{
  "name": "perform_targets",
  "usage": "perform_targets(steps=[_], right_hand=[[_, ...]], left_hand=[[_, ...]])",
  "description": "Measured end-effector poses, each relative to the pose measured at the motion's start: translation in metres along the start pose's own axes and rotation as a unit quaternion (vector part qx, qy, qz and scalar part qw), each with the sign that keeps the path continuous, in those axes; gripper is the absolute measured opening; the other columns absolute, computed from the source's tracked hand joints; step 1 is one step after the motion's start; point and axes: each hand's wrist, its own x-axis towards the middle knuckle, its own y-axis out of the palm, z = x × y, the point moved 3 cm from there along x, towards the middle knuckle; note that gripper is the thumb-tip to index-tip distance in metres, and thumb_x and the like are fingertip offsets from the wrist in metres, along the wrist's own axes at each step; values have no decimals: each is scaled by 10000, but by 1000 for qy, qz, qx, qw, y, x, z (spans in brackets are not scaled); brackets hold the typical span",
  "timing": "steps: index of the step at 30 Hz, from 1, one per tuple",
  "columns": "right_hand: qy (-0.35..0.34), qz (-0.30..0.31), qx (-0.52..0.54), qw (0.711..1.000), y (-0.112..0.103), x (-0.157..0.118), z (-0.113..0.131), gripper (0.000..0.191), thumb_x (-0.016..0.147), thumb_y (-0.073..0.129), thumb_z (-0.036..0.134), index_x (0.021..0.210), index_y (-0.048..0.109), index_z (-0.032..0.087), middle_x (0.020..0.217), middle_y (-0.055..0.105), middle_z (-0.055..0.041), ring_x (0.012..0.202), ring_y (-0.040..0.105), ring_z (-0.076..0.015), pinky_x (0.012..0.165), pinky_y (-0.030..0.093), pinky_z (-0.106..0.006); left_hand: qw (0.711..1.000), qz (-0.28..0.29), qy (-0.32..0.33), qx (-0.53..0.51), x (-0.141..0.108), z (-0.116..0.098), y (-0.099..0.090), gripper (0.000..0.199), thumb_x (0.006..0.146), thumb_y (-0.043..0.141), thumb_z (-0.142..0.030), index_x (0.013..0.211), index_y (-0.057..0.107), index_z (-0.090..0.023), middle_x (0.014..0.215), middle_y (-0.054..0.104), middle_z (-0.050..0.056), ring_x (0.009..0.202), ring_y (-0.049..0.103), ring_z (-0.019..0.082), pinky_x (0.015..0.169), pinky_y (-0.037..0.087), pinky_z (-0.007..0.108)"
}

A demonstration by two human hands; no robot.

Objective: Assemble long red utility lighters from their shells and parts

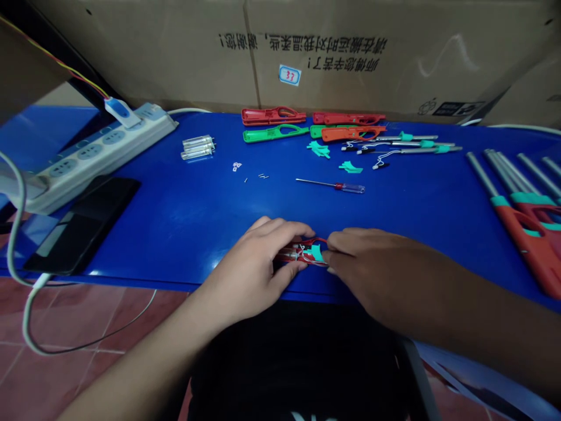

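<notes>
A red lighter shell (310,261) lies open-side up near the front edge of the blue table. In it are a clear fuel tank (287,254), a teal trigger (316,252) and thin white wire. My left hand (254,269) grips the shell's left end, thumb at the near side and fingers over the far side. At the other end, the closed fingers of my right hand (372,263) press against the shell; what lies under them is hidden. A screwdriver (331,185) with a clear and red handle rests beyond my hands.
Red, green and orange shells (274,133) line the back by a cardboard box (175,52). Clear tanks (198,147), teal triggers (319,149), small screws (263,176) and metal rods with wires (416,144) lie nearer. Assembled lighters (526,234) are right; a phone (83,225) and power strip (100,155) left.
</notes>
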Motion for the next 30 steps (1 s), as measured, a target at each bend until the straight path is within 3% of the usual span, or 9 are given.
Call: perform_targets(steps=[4,9,20,30], right_hand=[[34,3,20,999,-4,8,1,248,956,484,151,833,695,186,821,619,-55,781,558,-202,746,394,-353],[52,-41,71,995,-5,10,-2,263,974,513,225,805,706,167,781,573,-28,721,520,-154,683,375,-311],[-27,-109,122,986,8,-1,-14,323,1015,466,228,826,717,154,798,641,-57,745,548,-160,702,403,-317],[-90,-72,121,986,4,11,-22,280,996,484,186,829,707,159,804,624,-48,787,556,-163,725,408,-309]], left_hand=[[1000,-1,4,4,0,2,1,228,915,650,-175,1131,599,-225,1092,674,-3,948,571,167,911,402,335],[1000,-14,-12,-11,-2,5,2,101,900,676,-200,967,601,-205,947,668,-20,873,547,155,801,429,293],[1000,-25,14,-9,-6,1,1,67,913,673,-206,975,649,-203,999,700,9,923,598,170,868,460,327],[999,-37,16,-13,-5,3,1,102,877,731,-210,970,689,-210,1009,730,5,941,626,166,868,484,314]])
